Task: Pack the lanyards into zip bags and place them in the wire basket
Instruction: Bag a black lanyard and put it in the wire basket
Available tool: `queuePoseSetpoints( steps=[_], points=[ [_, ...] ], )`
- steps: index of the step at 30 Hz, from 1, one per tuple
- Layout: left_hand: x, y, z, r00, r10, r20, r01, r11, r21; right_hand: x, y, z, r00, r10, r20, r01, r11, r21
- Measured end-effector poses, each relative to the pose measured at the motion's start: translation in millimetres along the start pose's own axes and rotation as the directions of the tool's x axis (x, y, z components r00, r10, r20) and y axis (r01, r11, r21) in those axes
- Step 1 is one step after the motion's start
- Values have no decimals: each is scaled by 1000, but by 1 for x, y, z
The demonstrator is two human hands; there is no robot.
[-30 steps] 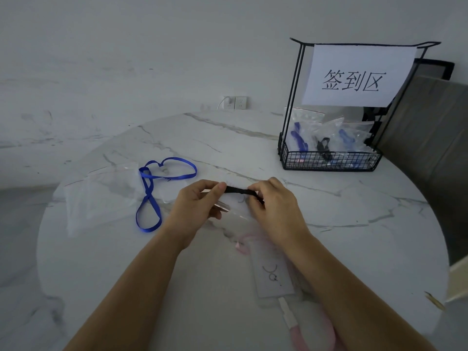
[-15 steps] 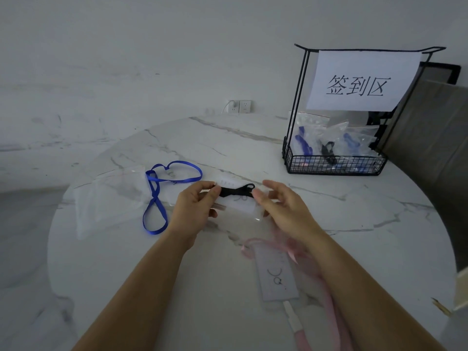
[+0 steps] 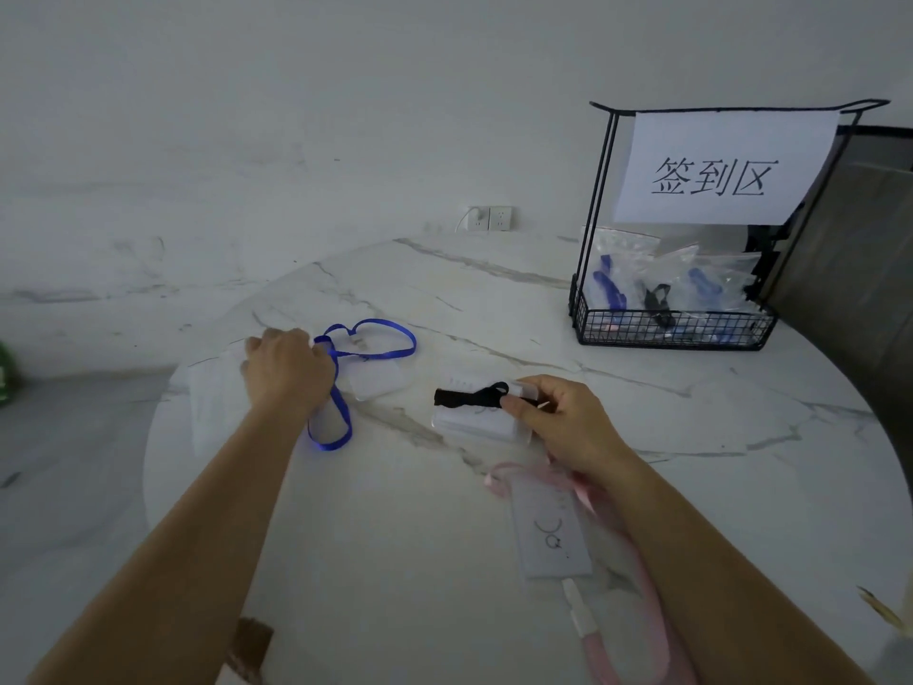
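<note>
Left hand (image 3: 289, 370): knuckles up on the zip bag pile (image 3: 217, 402) by the table's (image 3: 395, 561) left edge, fingers curled down. Can't tell if it's grabbed one.
Right hand (image 3: 568, 422): mid-table, pinching the folded black lanyard (image 3: 467, 397).
Blue lanyard (image 3: 368, 338): loose, touching the left hand.
Pink lanyard (image 3: 647, 615): under the right wrist, runs toward the near edge.
Wire basket (image 3: 672, 331): far right near the rim, bagged lanyards inside, bare marble between it and the hands.

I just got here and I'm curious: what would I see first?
The tall wire basket at the far right of the table, with its big white sign and bagged lanyards inside. Then the bright blue lanyard by the left hand, and the black lanyard pinched in the right hand mid-table.
</note>
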State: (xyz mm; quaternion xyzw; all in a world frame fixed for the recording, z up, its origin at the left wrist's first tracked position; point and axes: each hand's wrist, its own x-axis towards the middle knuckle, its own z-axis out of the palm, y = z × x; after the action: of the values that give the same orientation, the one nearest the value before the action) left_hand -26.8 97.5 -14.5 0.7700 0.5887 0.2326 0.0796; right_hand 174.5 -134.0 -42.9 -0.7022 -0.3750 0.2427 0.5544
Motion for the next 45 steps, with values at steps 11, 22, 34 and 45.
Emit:
queuePoseSetpoints(
  steps=[11, 22, 34, 45],
  points=[
    [-1, -36, -3, 978, -50, -201, 22, 990, -137, 2, 0, 4, 998, 21, -60, -21, 1000, 7],
    [-39, 37, 2, 775, 601, -193, -631, 726, -274, 7, 0, -7, 964, 70, -256, -82, 996, -35],
    [-88, 66, 14, 820, 551, 155, -495, 819, -291, 13, 7, -18, 948, -23, -317, -44, 979, -200],
    [-93, 47, -4, 605, 579, 547, -621, 773, -132, 14, 8, -21, 948, -37, -317, -48, 965, -258]
  ],
)
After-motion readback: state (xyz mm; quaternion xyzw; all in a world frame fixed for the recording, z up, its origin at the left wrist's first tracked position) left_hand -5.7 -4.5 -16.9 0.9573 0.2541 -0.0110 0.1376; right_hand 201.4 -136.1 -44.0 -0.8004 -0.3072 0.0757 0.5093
